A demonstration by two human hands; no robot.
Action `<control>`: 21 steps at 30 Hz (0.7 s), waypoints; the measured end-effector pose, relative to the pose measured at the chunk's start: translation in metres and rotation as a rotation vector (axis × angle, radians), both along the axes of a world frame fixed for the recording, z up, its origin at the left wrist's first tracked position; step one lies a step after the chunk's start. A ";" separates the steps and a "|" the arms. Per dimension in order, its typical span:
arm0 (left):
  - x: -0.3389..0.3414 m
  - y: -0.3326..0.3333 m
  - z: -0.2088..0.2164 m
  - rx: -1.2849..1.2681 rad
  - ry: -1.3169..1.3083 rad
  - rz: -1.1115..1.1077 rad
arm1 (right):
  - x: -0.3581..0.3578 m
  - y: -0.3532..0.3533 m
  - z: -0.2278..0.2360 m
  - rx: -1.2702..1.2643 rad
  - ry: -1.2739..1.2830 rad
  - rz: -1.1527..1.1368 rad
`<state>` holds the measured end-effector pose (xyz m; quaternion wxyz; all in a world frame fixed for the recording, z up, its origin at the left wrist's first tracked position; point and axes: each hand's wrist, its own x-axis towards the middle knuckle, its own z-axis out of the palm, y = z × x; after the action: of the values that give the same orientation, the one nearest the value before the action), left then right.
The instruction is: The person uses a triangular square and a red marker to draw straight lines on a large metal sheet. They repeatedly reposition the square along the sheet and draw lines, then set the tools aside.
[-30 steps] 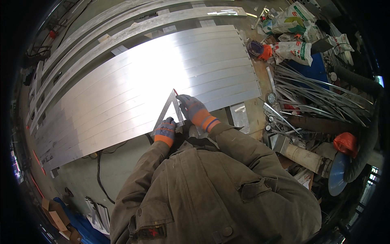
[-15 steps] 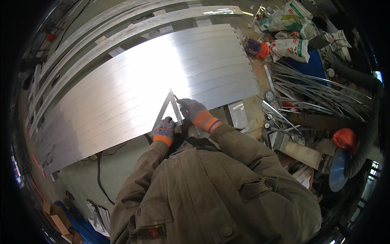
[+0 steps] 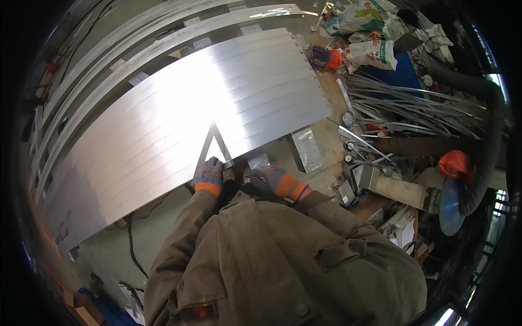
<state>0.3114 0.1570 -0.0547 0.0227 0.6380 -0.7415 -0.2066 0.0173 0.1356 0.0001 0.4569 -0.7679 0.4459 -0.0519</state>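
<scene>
A large shiny metal sheet (image 3: 272, 81), marked with long thin lines, lies in front of me. On its near edge sits a triangular metal square (image 3: 205, 143), its tip pointing away from me. My left hand (image 3: 209, 175), in a grey and orange glove, is closed over the near end of the square. My right hand (image 3: 276, 182), gloved the same way, is off the sheet, close to my jacket front and right of the square. Its fingers are curled together, and whatever they hold is hidden.
Long metal bars (image 3: 179, 41) run beyond the sheet. Loose thin metal strips (image 3: 413, 100) pile up at the right, below white sacks (image 3: 375, 54). A thick dark hose (image 3: 495, 119), a red bag (image 3: 455, 165) and a blue disc (image 3: 452, 206) stand at far right.
My right hand has drawn back from the square's right side, off the sheet toward my body. My left hand stays on the square. The whole view has shifted slightly.
</scene>
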 end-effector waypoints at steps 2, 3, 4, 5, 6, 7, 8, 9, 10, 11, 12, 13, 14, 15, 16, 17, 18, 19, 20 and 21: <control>0.000 0.001 -0.001 -0.025 0.001 0.002 | 0.004 0.002 -0.012 -0.061 0.036 -0.024; 0.000 0.000 -0.002 -0.017 0.001 -0.002 | 0.006 0.002 -0.014 -0.039 0.120 -0.028; 0.000 -0.001 -0.003 -0.016 0.006 0.001 | 0.007 0.003 -0.013 -0.103 0.002 -0.055; 0.001 -0.001 -0.004 -0.021 0.014 0.014 | 0.008 0.004 -0.010 -0.115 -0.047 -0.073; 0.001 0.000 -0.005 -0.016 0.005 0.011 | 0.010 0.005 -0.006 -0.120 -0.101 -0.096; 0.001 0.001 -0.005 -0.016 -0.001 0.018 | 0.012 0.006 -0.001 -0.093 -0.089 -0.101; 0.002 0.002 -0.005 -0.004 -0.007 0.039 | 0.015 0.006 0.005 -0.061 -0.083 -0.111; 0.003 0.003 -0.004 0.006 -0.040 0.029 | 0.017 0.006 0.009 -0.066 -0.137 -0.121; 0.006 0.006 -0.003 0.026 -0.072 0.032 | 0.021 0.006 0.012 -0.038 -0.070 -0.115; 0.009 0.008 -0.002 0.041 -0.103 0.046 | 0.026 0.006 0.013 -0.047 -0.066 -0.110; 0.013 0.012 0.000 0.033 -0.102 0.054 | 0.030 0.006 0.014 -0.041 -0.053 -0.111; 0.018 0.016 0.002 0.020 -0.099 0.071 | 0.033 0.006 0.015 -0.059 -0.061 -0.107; 0.023 0.019 0.003 -0.011 -0.088 0.098 | 0.035 0.006 0.015 -0.061 -0.060 -0.110; 0.026 0.022 0.004 0.011 -0.085 0.102 | 0.038 0.007 0.015 -0.053 -0.055 -0.115; 0.029 0.023 0.004 0.014 -0.078 0.118 | 0.039 0.006 0.015 -0.059 -0.073 -0.104; 0.033 0.026 0.004 0.013 -0.060 0.144 | 0.040 0.005 0.015 -0.055 -0.087 -0.095; 0.032 0.025 0.002 -0.014 -0.041 0.154 | 0.042 0.004 0.015 -0.052 -0.105 -0.092; 0.035 0.027 0.001 -0.032 -0.047 0.158 | 0.044 0.005 0.015 -0.053 -0.105 -0.083; 0.035 0.029 0.000 -0.030 -0.039 0.171 | 0.045 0.005 0.015 -0.057 -0.106 -0.082; 0.034 0.029 -0.001 -0.028 -0.021 0.188 | 0.045 0.005 0.015 -0.061 -0.105 -0.081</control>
<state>0.3451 0.1862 -0.0554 0.0433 0.7067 -0.6812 -0.1862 0.0620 0.1408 0.0155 0.4537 -0.7590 0.4502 -0.1242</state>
